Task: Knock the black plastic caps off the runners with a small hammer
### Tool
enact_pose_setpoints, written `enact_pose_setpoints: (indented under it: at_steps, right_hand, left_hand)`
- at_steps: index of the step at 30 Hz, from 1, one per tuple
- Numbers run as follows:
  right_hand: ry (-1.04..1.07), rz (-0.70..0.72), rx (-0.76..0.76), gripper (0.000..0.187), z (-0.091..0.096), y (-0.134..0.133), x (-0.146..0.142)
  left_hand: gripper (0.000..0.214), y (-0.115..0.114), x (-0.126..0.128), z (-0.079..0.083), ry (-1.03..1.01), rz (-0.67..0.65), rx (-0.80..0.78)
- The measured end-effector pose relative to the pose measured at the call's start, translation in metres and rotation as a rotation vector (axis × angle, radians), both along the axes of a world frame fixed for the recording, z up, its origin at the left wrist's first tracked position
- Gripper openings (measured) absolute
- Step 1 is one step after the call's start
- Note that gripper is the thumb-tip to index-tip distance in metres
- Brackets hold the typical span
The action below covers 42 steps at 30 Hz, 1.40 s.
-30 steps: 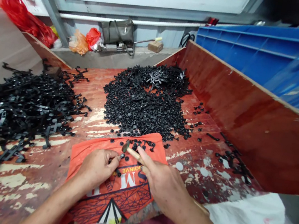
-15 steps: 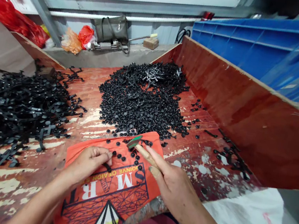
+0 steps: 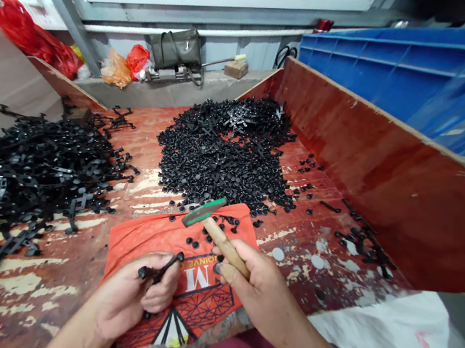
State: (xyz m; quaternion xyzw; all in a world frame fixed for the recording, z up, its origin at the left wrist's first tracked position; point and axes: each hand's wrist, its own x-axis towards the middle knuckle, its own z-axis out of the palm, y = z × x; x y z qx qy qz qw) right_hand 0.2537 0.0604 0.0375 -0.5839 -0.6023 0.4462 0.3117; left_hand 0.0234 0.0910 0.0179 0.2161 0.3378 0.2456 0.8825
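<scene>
Quick compare with the shots from a second ago. Back then the left hand was pressed down flat on the orange cloth, pinching something tiny, with the hammer head right down next to it.

Now the left hand (image 3: 129, 299) has come up off the orange cloth (image 3: 145, 239) and rolled palm-up. Its fingers (image 3: 158, 298) are curled shut round a thin black strip (image 3: 163, 268) with a round knob at each end, so the strip sits in the lower middle of the frame, just above the cloth.

The right hand (image 3: 253, 287) is closed tight round the wooden handle of the hammer (image 3: 221, 242). The green head has swung up and away toward the top edge of the cloth, so as I read it nothing is being struck right now.

A few loose black caps (image 3: 194, 243) lie on the cloth between the hands. Further back on the desk (image 3: 41, 278) are a middle pile (image 3: 226, 155) of small round bits and a left pile (image 3: 28, 169) of longer strips.

Hard to make out:
- How much of the strip is tucked inside the palm.
- Whether any caps are still attached along it.
- The left pile runs off the frame edge.
- Both forearms are cut off at the bottom.
</scene>
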Motion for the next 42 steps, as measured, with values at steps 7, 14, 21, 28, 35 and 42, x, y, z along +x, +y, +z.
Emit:
enact_pose_setpoints:
  at_steps: [7,14,21,28,35,42]
  right_hand:
    - [0.052,-0.014,-0.026,0.01,0.0,-0.001,-0.001]
    - [-0.389,-0.027,0.113,0.013,-0.011,0.014,0.011]
    - [-0.729,0.228,0.282,0.016,-0.009,0.057,-0.046]
    - [-0.84,0.278,0.267,0.019,-0.011,0.061,-0.059]
    - [-0.779,0.358,0.246,0.012,-0.01,0.041,-0.084]
    - [-0.522,0.289,0.244,0.024,-0.008,0.031,-0.058]
  left_hand:
    - [0.033,-0.013,0.005,0.003,0.303,0.161,0.147]
    - [0.028,-0.003,-0.034,0.012,0.476,0.362,0.275]
    - [0.024,-0.023,-0.054,0.007,0.468,0.514,0.208]
    - [0.028,-0.042,-0.086,0.007,0.574,0.664,0.142]
    - [0.032,-0.038,-0.089,0.002,0.544,0.621,0.18]
    - [0.026,-0.026,-0.083,0.01,0.213,0.475,-0.111]
